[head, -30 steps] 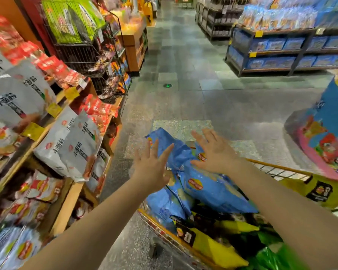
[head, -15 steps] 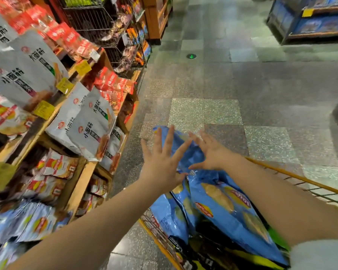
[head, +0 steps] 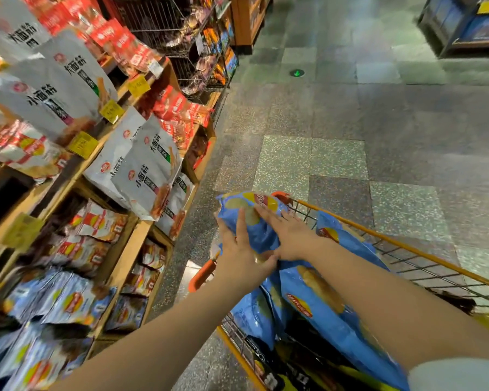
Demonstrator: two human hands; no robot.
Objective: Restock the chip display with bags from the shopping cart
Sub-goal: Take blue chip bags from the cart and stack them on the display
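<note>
A blue chip bag (head: 261, 231) lies on top of the pile at the front end of the shopping cart (head: 407, 245). My left hand (head: 242, 253) lies against the bag's left side with straight fingers. My right hand (head: 287, 235) rests flat across the bag's top, its fingers pointing left. More blue bags (head: 319, 303) and yellow and black bags (head: 283, 373) fill the cart under my arms. The chip display (head: 130, 249) stands on my left, with blue chip bags (head: 68, 303) on its low shelf and red-and-white chip bags (head: 96, 221) above them.
Grey-white snack bags (head: 141, 170) and red packets (head: 178, 108) fill the display's upper shelves, with yellow price tags (head: 112, 111) on the edges. A wire rack (head: 181, 38) stands farther along. Tiled aisle floor (head: 350, 122) stretches ahead, and a blue shelf unit (head: 469, 24) stands at the far right.
Both hands dropped from above the cart onto the top blue bag. The view tilted down and moved closer to the display.
</note>
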